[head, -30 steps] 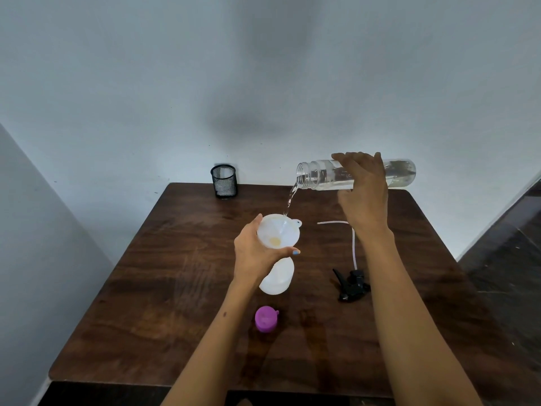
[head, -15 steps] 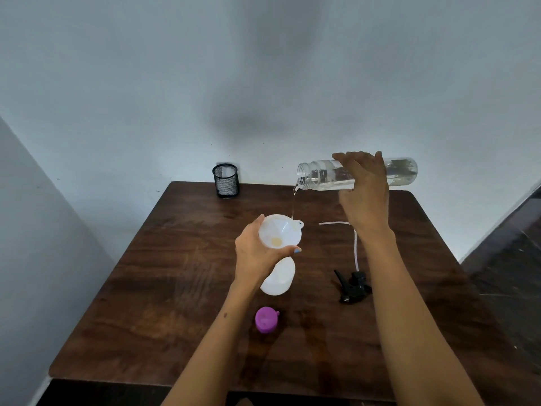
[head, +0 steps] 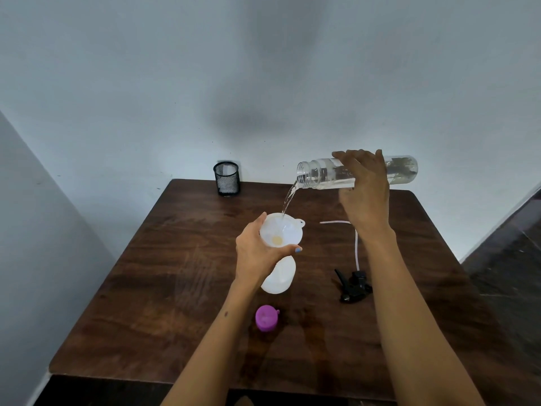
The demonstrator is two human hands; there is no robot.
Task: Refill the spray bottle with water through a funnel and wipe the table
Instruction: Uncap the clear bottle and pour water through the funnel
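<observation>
Pale blue-grey walls (head: 146, 98) fill the upper half of the frame, meeting in a corner at the left. Below them a dark wooden table (head: 175, 288) spans the lower half. Both forearms reach up from the bottom edge. At upper right of the table, the right hand (head: 364, 190) is wrapped around a clear bottle (head: 322, 174), held on its side with its open mouth pointing left; a thin stream of water (head: 288, 200) falls from it into a white funnel (head: 285, 231) at centre frame. The left hand (head: 257, 253) grips the funnel's rim, and the funnel sits in the neck of a white spray bottle (head: 279, 278) standing on the table. Right of it lies a black spray head (head: 352, 287) with its pale tube (head: 356, 247) running toward the back. A black mesh cup (head: 226, 178) stands at the table's far edge, left of centre. A purple cap (head: 265, 317) lies near the front, just below the spray bottle.
</observation>
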